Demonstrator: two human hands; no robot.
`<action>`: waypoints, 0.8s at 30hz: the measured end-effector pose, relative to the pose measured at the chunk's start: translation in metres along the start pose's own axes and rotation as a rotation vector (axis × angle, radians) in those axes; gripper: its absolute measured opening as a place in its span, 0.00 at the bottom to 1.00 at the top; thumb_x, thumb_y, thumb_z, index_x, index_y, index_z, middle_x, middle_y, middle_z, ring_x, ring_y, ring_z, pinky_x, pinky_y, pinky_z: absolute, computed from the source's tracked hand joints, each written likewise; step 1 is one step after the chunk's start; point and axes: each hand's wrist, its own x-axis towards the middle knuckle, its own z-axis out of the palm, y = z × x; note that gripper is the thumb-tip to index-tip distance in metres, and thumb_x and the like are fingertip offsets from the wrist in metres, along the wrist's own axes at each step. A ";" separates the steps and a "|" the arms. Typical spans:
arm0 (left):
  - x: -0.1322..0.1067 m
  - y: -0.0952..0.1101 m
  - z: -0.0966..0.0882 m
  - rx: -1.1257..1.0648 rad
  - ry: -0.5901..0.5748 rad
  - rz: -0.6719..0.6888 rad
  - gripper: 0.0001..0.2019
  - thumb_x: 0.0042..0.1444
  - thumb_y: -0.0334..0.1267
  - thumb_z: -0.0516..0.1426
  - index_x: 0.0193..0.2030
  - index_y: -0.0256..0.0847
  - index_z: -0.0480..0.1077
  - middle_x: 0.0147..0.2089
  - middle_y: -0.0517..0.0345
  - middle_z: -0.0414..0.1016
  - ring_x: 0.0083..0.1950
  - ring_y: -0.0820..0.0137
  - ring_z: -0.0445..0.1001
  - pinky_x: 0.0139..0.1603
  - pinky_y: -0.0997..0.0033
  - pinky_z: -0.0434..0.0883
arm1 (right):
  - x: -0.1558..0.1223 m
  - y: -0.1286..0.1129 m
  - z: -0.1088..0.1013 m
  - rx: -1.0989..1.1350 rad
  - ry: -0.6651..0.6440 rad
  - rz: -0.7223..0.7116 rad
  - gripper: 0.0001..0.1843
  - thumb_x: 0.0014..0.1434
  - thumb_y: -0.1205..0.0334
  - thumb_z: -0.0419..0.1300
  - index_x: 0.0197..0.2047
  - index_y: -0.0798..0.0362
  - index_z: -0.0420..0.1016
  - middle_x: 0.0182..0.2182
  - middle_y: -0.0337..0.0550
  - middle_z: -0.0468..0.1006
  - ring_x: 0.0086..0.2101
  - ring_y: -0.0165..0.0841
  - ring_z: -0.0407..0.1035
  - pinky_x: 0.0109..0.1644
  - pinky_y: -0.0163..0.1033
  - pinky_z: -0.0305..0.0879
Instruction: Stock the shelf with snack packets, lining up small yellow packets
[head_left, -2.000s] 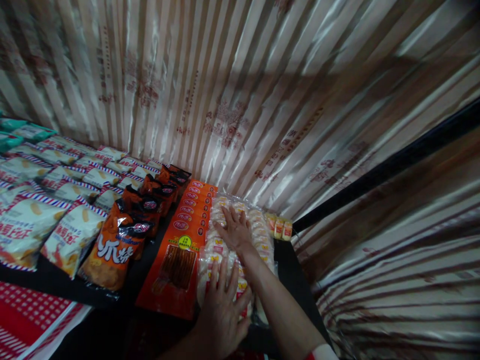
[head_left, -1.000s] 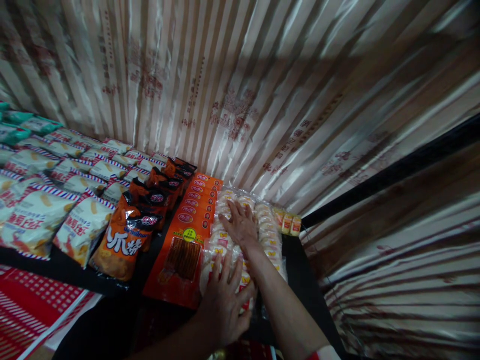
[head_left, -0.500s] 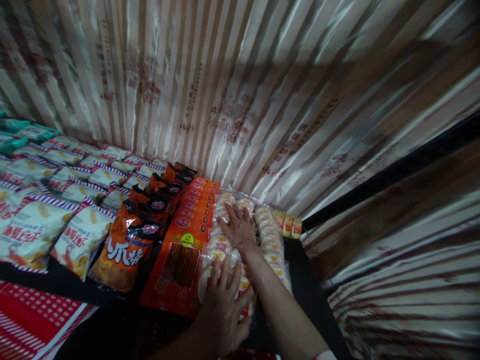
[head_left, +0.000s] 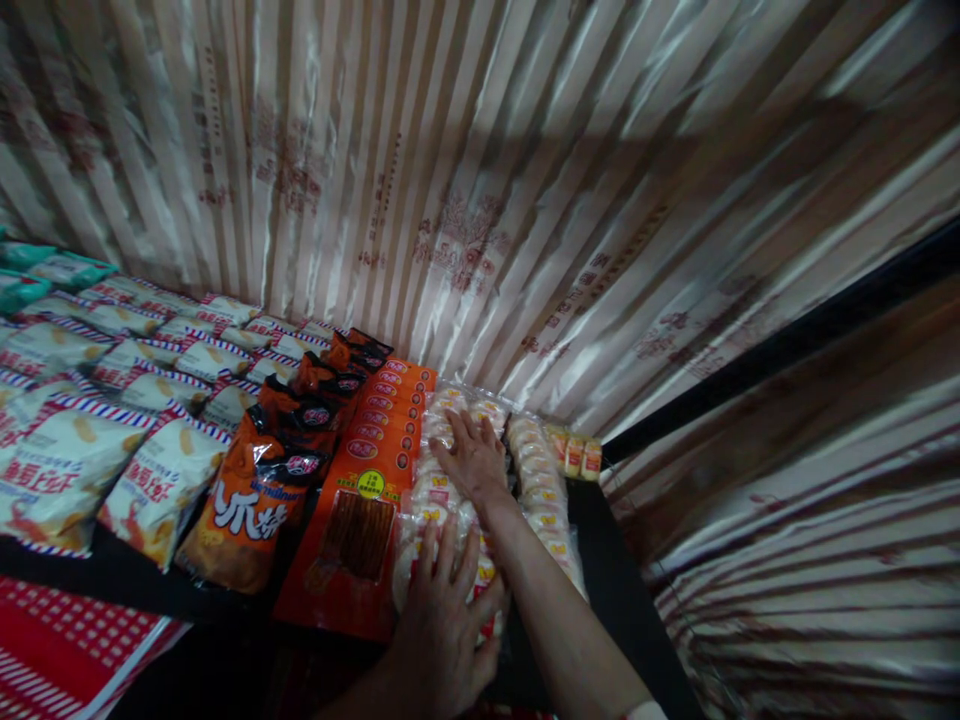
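Atop clear-wrapped packets of pale rounds point(head_left: 433, 492), the left hand point(head_left: 442, 622) and the right hand point(head_left: 478, 462) lie palm-down, fingers spread, gripping nothing: the left over the near end, the right farther back, its forearm point(head_left: 551, 595) slanting beside a second column of similar packets point(head_left: 541, 495). Too heavy a push could crack the contents, if they prove brittle; a lopsided one could send the slick wrapping sliding sideways, into the narrow gap between the columns or against flat, overlapped orange packs point(head_left: 366, 505) just to the left. That forearm, should it swing outward, might knock the second column askew, toward small yellow packs point(head_left: 574, 455) at the back corner. A pull toward the body would risk carrying the nearest packets over the front edge of the black table point(head_left: 619, 570). Farther left, orange-and-black bags point(head_left: 251, 510) overlap in a line beside rows of white bags with striped edges point(head_left: 64, 470); both lie apart from the hands, though a jolt along the table could unsettle them. Behind hangs a pleated curtain point(head_left: 472, 140).
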 end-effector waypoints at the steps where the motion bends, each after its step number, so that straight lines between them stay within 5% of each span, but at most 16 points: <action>1: 0.000 0.000 -0.001 -0.007 -0.007 0.000 0.25 0.58 0.50 0.50 0.63 0.52 0.56 0.70 0.47 0.46 0.68 0.44 0.47 0.62 0.35 0.48 | 0.000 0.000 0.000 -0.003 -0.004 0.002 0.35 0.58 0.37 0.44 0.66 0.39 0.49 0.66 0.35 0.52 0.65 0.49 0.37 0.62 0.56 0.42; 24: 0.001 -0.005 0.011 -0.043 0.013 0.029 0.32 0.56 0.53 0.51 0.67 0.52 0.48 0.70 0.42 0.43 0.68 0.37 0.42 0.59 0.30 0.49 | 0.012 0.008 -0.010 -0.059 0.037 0.042 0.38 0.57 0.32 0.40 0.67 0.36 0.45 0.67 0.44 0.45 0.65 0.50 0.37 0.63 0.59 0.38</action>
